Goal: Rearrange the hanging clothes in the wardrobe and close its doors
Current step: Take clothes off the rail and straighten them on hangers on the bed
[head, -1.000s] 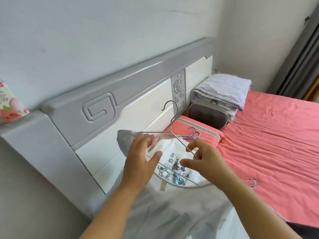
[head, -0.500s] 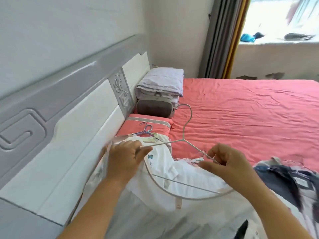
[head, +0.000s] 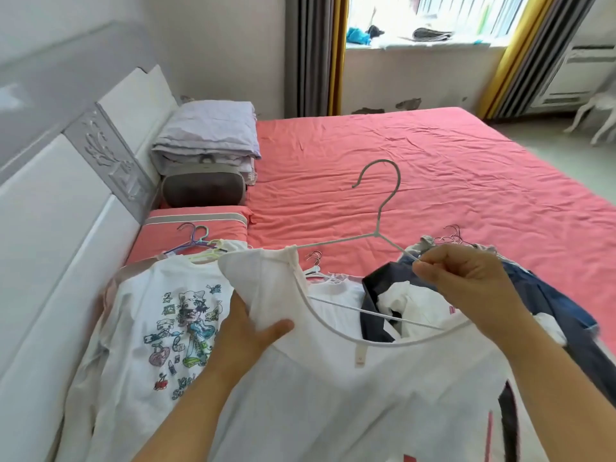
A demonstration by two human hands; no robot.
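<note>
Left hand grips white shirt; right hand pinches wire hanger. Printed shirt, dark clothes, spare hangers crowd the bed.

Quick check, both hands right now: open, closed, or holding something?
Left hand: grips the shoulder of the white shirt.
Right hand: pinches the right arm of the wire hanger.
</note>
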